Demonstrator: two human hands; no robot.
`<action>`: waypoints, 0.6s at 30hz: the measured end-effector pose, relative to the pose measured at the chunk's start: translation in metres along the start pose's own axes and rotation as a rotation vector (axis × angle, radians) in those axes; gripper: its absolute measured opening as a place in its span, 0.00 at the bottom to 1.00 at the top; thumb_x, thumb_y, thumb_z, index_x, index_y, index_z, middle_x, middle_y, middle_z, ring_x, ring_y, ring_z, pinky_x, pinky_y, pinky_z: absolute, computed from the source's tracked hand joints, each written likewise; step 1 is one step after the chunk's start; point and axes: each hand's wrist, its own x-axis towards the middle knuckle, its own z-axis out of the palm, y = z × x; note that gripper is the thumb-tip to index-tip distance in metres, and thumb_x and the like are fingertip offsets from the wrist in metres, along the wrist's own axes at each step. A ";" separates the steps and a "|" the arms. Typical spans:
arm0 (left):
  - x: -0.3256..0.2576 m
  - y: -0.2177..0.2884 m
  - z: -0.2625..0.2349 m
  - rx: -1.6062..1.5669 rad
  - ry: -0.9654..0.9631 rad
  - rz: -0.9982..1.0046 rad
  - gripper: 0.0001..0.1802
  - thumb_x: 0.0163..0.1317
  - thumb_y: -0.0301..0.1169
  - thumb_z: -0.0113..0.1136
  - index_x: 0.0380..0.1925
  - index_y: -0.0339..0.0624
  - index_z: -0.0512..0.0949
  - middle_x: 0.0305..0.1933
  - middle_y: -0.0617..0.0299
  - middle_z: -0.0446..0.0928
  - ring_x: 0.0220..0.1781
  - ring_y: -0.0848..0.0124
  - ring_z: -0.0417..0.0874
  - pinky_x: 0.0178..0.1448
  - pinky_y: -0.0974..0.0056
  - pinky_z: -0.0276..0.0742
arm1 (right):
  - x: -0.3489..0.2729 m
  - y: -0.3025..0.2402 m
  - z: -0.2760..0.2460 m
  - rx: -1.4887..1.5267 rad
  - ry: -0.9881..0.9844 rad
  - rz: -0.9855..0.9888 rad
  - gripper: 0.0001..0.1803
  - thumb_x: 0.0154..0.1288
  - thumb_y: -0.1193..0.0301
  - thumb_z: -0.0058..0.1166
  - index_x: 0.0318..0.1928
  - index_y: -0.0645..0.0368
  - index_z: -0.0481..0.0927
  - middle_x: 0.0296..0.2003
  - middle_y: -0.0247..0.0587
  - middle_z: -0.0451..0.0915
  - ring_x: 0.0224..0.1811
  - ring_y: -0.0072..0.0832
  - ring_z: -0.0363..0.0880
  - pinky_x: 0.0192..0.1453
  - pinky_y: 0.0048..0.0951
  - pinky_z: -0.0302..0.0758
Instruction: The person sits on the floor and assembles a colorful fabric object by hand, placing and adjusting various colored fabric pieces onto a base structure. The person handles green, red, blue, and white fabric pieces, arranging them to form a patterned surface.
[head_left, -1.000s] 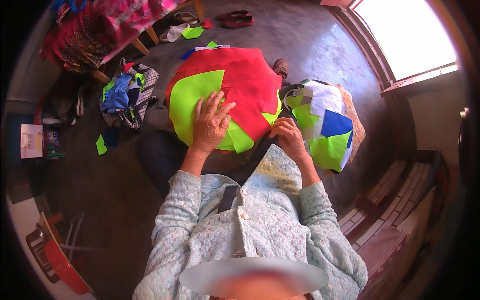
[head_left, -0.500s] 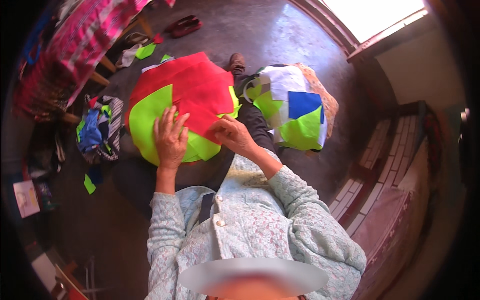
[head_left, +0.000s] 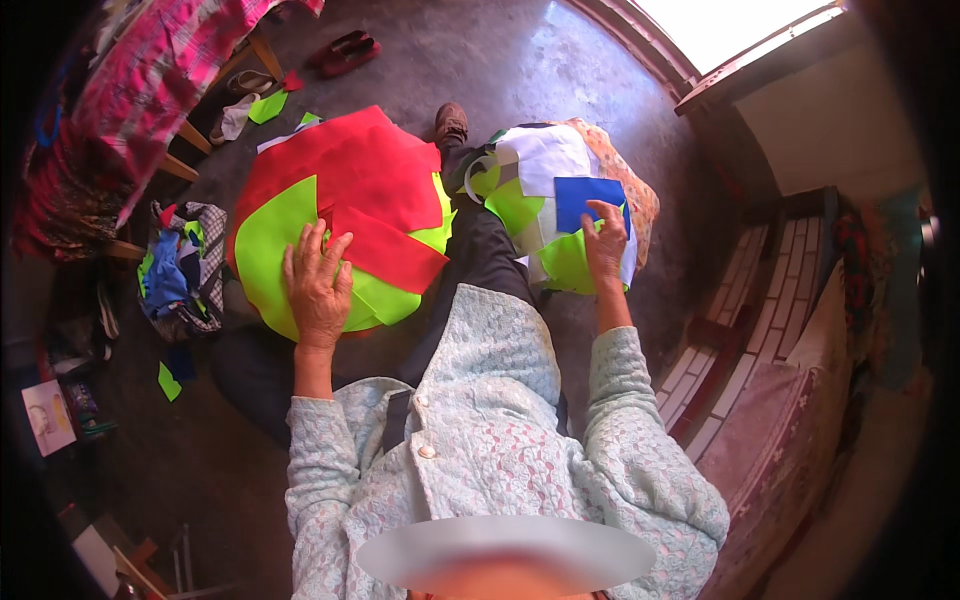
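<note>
I sit on the floor with one leg stretched forward. My left hand [head_left: 318,285] lies flat, fingers spread, on a round patchwork [head_left: 340,215] of red and lime-green cloth pieces spread beside my left knee. My right hand [head_left: 606,240] reaches to the right and rests on a pile of cut cloth pieces [head_left: 560,205], fingertips on a blue piece [head_left: 588,192] among white and lime-green ones. Whether the right fingers pinch a piece I cannot tell.
A bag of mixed scraps [head_left: 180,270] sits to the left. Pink patterned cloth [head_left: 150,90] drapes a wooden-legged frame at upper left. Red shoes [head_left: 345,52] lie farther off. Brick steps [head_left: 760,330] run along the right under a bright doorway [head_left: 730,25].
My right hand left the round patchwork and moved right onto the pile of cloth pieces. The left hand stayed flat on the patchwork. The view shifted a little.
</note>
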 end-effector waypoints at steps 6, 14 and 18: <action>0.000 -0.002 0.001 -0.010 0.003 0.008 0.21 0.62 0.33 0.57 0.56 0.58 0.78 0.68 0.60 0.68 0.72 0.59 0.65 0.73 0.44 0.55 | -0.009 0.054 -0.018 -0.151 -0.078 0.189 0.10 0.59 0.69 0.61 0.42 0.57 0.82 0.41 0.44 0.80 0.42 0.42 0.80 0.51 0.40 0.75; -0.001 -0.003 0.001 0.002 -0.007 -0.002 0.21 0.62 0.33 0.57 0.57 0.59 0.78 0.69 0.61 0.67 0.72 0.59 0.64 0.73 0.44 0.55 | -0.004 0.010 -0.006 -0.573 -0.220 0.397 0.31 0.55 0.40 0.59 0.37 0.58 0.81 0.42 0.49 0.81 0.44 0.48 0.82 0.46 0.48 0.77; -0.001 -0.002 0.001 0.006 -0.012 0.007 0.21 0.63 0.34 0.56 0.57 0.59 0.78 0.69 0.61 0.67 0.72 0.59 0.64 0.73 0.44 0.55 | -0.006 0.024 0.006 -0.652 -0.223 0.333 0.30 0.53 0.44 0.61 0.38 0.61 0.83 0.41 0.50 0.83 0.43 0.51 0.83 0.48 0.48 0.77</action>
